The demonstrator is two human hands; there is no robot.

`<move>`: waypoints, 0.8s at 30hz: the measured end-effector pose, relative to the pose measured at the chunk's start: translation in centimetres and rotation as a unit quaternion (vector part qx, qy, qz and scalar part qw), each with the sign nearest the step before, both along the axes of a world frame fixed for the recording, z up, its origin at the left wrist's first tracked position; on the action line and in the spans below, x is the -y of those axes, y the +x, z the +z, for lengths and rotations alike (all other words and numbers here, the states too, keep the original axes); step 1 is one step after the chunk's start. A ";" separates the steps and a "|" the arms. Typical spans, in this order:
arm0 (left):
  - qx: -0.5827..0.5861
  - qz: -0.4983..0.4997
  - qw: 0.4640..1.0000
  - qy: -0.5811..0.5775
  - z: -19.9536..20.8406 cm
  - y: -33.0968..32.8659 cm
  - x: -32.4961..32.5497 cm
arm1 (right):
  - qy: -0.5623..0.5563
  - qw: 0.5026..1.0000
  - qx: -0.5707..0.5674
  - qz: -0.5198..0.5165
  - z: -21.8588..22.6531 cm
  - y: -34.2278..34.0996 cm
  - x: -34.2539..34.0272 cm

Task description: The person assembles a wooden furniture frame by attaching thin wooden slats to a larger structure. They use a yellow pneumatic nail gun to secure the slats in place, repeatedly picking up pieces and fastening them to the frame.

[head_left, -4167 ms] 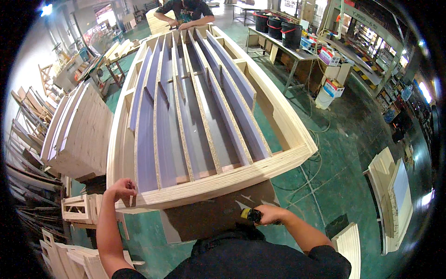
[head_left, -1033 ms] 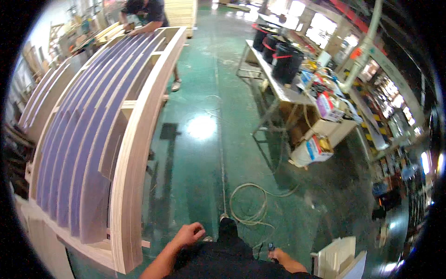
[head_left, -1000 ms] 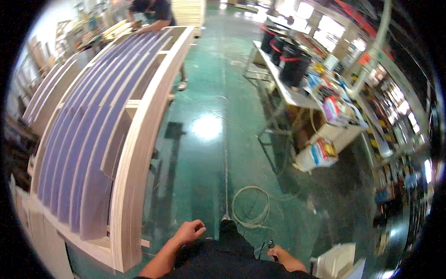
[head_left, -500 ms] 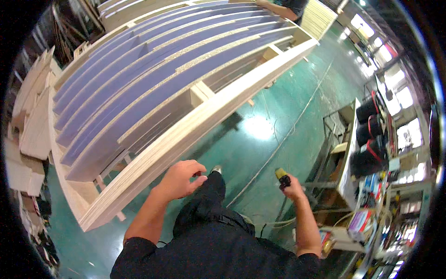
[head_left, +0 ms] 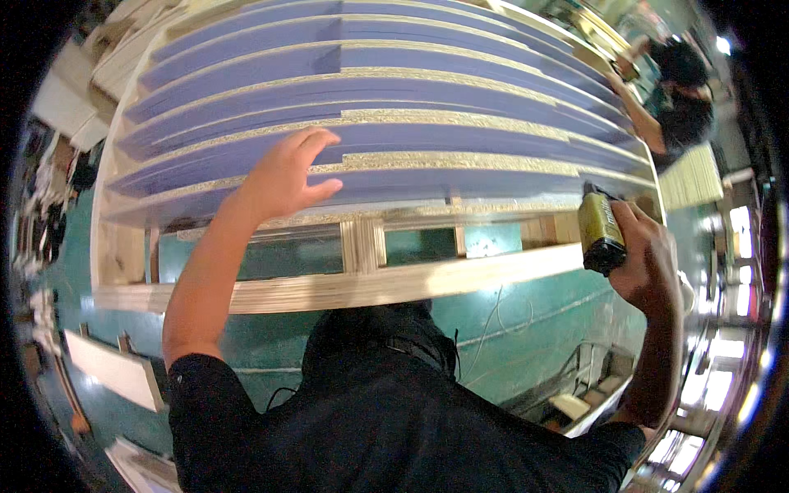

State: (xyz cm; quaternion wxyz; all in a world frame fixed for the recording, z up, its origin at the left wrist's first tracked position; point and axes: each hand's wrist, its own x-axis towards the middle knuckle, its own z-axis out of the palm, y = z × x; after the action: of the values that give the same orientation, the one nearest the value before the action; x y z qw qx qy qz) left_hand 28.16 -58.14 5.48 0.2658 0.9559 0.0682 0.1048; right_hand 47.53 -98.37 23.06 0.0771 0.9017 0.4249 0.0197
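Note:
A large wooden frame spans the view, its pale front rail [head_left: 427,278] close before my body. Inside it, long purple-faced boards [head_left: 411,135] with raw chipboard edges stand in parallel rows. My left hand [head_left: 288,174] is over the nearer boards, fingers apart and thumb out, holding nothing. At the right end of the frame, my right hand [head_left: 645,255] grips a yellow-green and black nail gun [head_left: 602,228]. Its upper end is near the frame's right end; whether it touches the wood I cannot tell. A short wooden block [head_left: 360,245] joins the front rail to the board behind.
Another person [head_left: 682,99] in dark clothes works at the far right corner, one arm reaching to the frame. A stack of pale boards [head_left: 694,177] is near that person. Loose planks [head_left: 111,368] lie at the left, and a thin hose [head_left: 497,316] crosses the green floor.
My body has turned and come up square to the frame. My left hand has risen over the boards, and my right hand has brought the nail gun up to the frame's right end.

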 end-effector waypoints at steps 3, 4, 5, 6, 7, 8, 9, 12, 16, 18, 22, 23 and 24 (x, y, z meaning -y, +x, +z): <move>-0.063 0.012 0.997 0.030 -2.8 3.3 -1.2 | 0.007 0.975 -0.185 0.122 0.1 5.0 -4.4; -0.091 0.000 0.994 0.059 -3.5 4.0 -1.4 | 0.008 0.952 -0.255 0.171 -0.4 6.8 -5.9; -0.121 -0.011 0.989 0.086 -4.0 4.4 -1.7 | 0.014 0.937 -0.277 0.213 -1.4 8.0 -7.5; -0.166 -0.007 0.982 0.087 -3.8 5.1 -1.7 | -0.019 0.917 -0.346 0.199 -1.9 9.0 -9.8; -0.204 -0.015 0.975 0.084 -4.0 5.8 -1.2 | -0.063 0.912 -0.358 0.191 -2.5 9.4 -11.4; -0.242 -0.023 0.967 0.079 -4.5 6.1 -1.2 | -0.106 0.905 -0.369 0.183 -3.2 9.6 -13.1; -0.176 -0.018 0.981 0.074 -5.8 5.7 -1.2 | -0.113 0.891 -0.401 0.183 -3.8 9.5 -14.7; -0.109 -0.003 0.993 0.045 -6.6 4.8 -0.5 | -0.147 0.860 -0.460 0.162 -5.1 8.6 -20.1; -0.083 0.003 0.996 0.025 -7.7 5.0 -0.2 | -0.226 0.856 -0.440 0.153 -7.8 6.8 -26.3; -0.090 0.021 0.996 0.012 -8.1 5.4 -0.3 | -0.229 0.859 -0.418 0.189 -9.6 6.6 -27.8; -0.125 0.037 0.991 -0.021 -7.0 5.7 -0.4 | -0.233 0.877 -0.396 0.141 -10.3 5.7 -29.4; -0.135 0.038 0.990 -0.026 -6.8 5.7 -0.4 | -0.240 0.884 -0.379 0.133 -10.0 5.5 -29.6; -0.136 0.040 0.990 -0.030 -6.9 5.6 -0.5 | -0.243 0.880 -0.385 0.136 -10.1 5.4 -29.8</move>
State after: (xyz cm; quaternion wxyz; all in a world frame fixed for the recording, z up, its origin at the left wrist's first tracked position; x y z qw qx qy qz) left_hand 33.76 -57.64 -1.39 0.2784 0.9494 0.1445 -0.0175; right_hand 52.95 -68.61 12.95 0.1207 0.7240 0.5313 -0.4230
